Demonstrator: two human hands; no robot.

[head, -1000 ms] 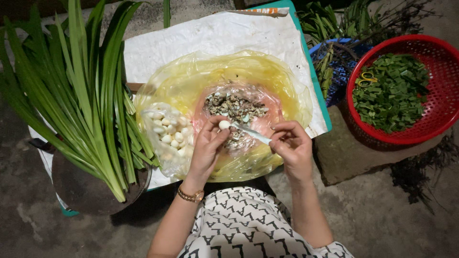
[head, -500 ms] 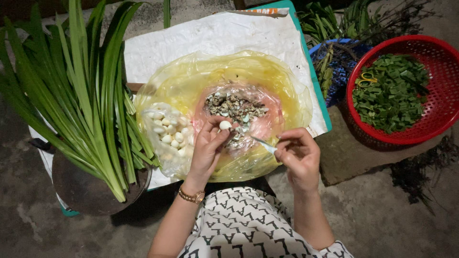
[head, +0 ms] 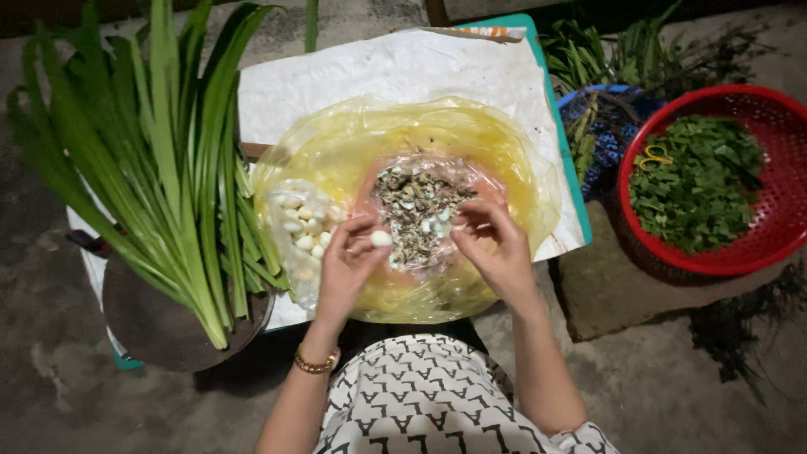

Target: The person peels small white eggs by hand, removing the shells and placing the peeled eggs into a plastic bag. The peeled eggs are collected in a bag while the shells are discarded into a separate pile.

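The left hand's fingertips (head: 370, 229) were pinched around a small, pale, peeled egg (head: 382, 239), the thumb and forefinger closed on it while the other fingers curled loosely behind. Just beside it, the right hand's fingers (head: 471, 220) were bent inward over the heap of speckled shell scraps (head: 416, 210); whether they gripped anything could not be told, since the fingertips were turned away from the camera. Judging by the bare egg and the scraps beneath it, the step in hand appeared to be peeling, with this egg all but finished. The next move would likely call for a light, careful carry to the clear bag of peeled eggs (head: 301, 231) lying just to the left, as a soft egg would bruise under a hard squeeze.

The left hand (head: 349, 265) reached forward with its wrist straight, a gold bracelet (head: 316, 363) on it. The right hand (head: 496, 248) angled in from the other side, forearm sloping back toward the person's patterned top (head: 437, 395). Both hands hovered over the yellow plastic bag (head: 471, 143) on a white sheet (head: 403, 71). Long green leaves (head: 168, 160) lay to the left, and a red basket (head: 777, 244) of chopped greens (head: 689, 181) stood well apart on the right.
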